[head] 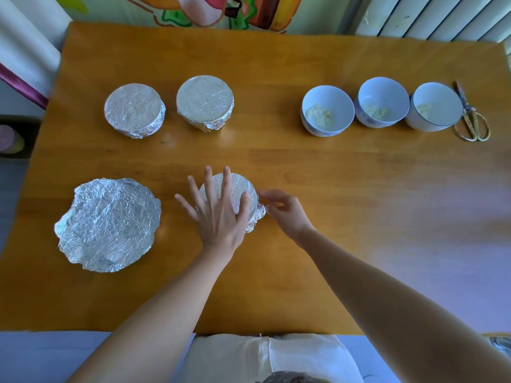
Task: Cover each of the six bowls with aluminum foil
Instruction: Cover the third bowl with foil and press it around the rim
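The left hand [218, 217] lies flat, fingers spread wide, on the foil-topped bowl [239, 185], likely pinning the sheet so it cannot slip while its edge is crimped. The right hand [284, 210] curls at the foil skirt [260, 214] on that bowl's right side; blur hides whether it pinches. Spare foil [107, 223] waits just left of this bowl. Beyond it, covered bowls [134, 113] sit left and open bowls [327, 109] right, probably finished and pending.

Under your left hand [218, 217] sat a foil-wrapped bowl [237, 186]. Crumpled foil [110, 225] lay flat to its left. Beyond stood two wrapped bowls [134, 113] [204, 102]; beyond your right hand [284, 208], three open bowls [327, 110] [381, 102] [434, 106].
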{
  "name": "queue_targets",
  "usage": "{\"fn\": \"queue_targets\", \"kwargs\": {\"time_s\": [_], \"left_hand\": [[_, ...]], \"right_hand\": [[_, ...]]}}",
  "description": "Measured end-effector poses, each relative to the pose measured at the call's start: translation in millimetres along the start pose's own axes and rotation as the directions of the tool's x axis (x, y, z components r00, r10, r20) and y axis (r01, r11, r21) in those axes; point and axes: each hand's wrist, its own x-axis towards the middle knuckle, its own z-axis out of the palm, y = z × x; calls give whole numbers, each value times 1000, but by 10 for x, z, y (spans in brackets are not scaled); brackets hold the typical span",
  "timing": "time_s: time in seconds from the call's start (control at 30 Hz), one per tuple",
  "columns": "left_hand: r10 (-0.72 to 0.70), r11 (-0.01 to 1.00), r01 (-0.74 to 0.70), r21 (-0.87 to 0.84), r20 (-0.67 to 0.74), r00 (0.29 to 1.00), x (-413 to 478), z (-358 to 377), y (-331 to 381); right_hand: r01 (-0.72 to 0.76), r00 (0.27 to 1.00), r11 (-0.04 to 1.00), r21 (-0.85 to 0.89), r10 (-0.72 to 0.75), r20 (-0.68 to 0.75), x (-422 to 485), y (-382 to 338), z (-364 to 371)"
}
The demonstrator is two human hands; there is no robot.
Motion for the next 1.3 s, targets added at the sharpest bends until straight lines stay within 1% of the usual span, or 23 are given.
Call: {"fn": "queue_targets", "kwargs": {"time_s": [0.1,0.13,0.2,0.3,0.47,0.67,0.73,0.8,0.87,0.97,1.1,1.3], "left_hand": [[194,978,-194,80,9,981,7,30,-68],[253,960,-254,116,21,967,19,46,-82],[306,934,-310,178,49,951,48,87,-109],[312,917,-319,240,70,948,58,126,-153],[322,918,-319,233,29,946,49,126,-155],[314,918,-311,245,26,949,47,136,-155],[312,919,-310,245,28,950,51,138,-156],[316,919,-313,241,26,948,54,138,-159],[319,920,-313,234,16,948,55,138,-159],[319,920,-312,238,12,948,50,140,-154],[314,919,-307,247,12,949,47,142,-154],[294,923,-289,253,19,955,51,154,-155]], "right_hand": [[87,995,992,-93,-82,55,-9,-33,30],[114,993,985,-130,-109,46,-5,-41,44],[144,989,971,-191,-147,-2,13,-42,75],[146,986,964,-221,-159,-45,65,-49,98],[90,992,964,-250,-110,-66,149,-1,55],[102,995,974,-204,-100,20,128,27,-19],[106,994,981,-164,-99,46,95,54,-63],[124,992,984,-128,-120,36,67,97,-103],[156,988,978,-135,-154,23,65,121,-107],[167,986,978,-127,-167,9,79,124,-50],[148,989,987,-65,-148,-1,100,99,-43],[78,992,996,-45,-73,103,193,47,-71]]}}
